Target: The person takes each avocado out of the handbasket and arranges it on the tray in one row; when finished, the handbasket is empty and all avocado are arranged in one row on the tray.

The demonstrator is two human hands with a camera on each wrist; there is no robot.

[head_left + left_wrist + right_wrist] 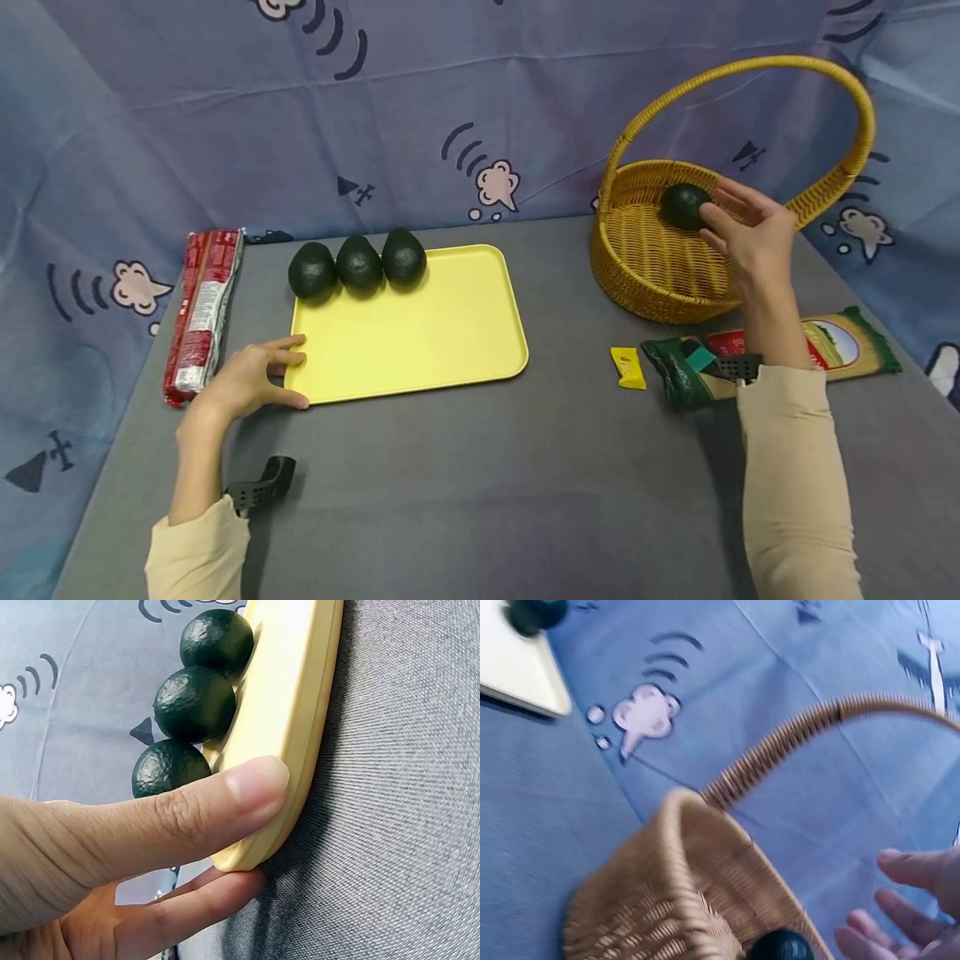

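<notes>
My left hand (pixel 243 381) holds the left end of a yellow tray (pixel 420 342) at its near corner. In the left wrist view the thumb (pixel 255 784) lies over the rim and other fingers touch the corner below. Three dark green avocados stand in a row along the tray's far left edge, one of them in the middle (pixel 359 266). On the right, my right hand (pixel 757 229) is over a wicker basket (pixel 611 267), its fingers extended beside another avocado (pixel 684 207) inside. The right wrist view shows a gap between the fingers and that avocado.
A red and silver packet (pixel 202 317) lies left of the tray. A small yellow wrapped packet (pixel 628 367) and a long green and tan packet (pixel 855 343) lie before the basket, the latter partly under my right forearm. The basket's tall handle (pixel 750 62) arches over it.
</notes>
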